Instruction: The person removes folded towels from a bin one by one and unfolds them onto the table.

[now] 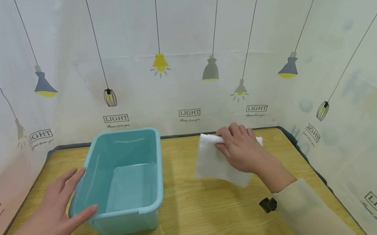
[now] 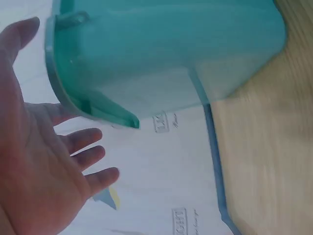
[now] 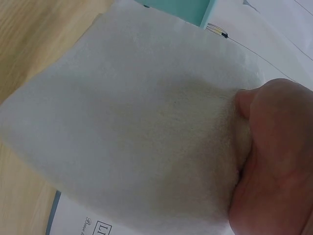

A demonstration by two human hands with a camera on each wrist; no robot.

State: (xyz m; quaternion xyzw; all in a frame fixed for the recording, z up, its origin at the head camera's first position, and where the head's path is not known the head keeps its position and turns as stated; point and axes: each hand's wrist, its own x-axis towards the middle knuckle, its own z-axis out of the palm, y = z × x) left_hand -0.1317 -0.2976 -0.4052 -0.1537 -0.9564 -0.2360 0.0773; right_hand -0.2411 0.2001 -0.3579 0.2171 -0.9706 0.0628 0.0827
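A white cloth [image 1: 213, 161] hangs from my right hand [image 1: 241, 146], which grips its upper edge between thumb and fingers above the right part of the table. In the right wrist view the cloth [image 3: 127, 117] spreads flat and soft-looking, with the thumb [image 3: 274, 127] pressed on its edge. My left hand [image 1: 51, 213] is at the left side of a light blue plastic basin [image 1: 127, 220], fingers spread near its rim. In the left wrist view those fingers [image 2: 88, 142] are extended beside the basin [image 2: 171, 49]; whether they touch the rim is hard to tell.
The wooden table [image 1: 193, 222] has a dark edge along its back and sides. Pale sheets printed with lamps and "LIGHT" lettering [image 1: 189, 113] enclose it at the back, left and right. A black object [image 1: 268, 205] is by the right sleeve [image 1: 304, 206].
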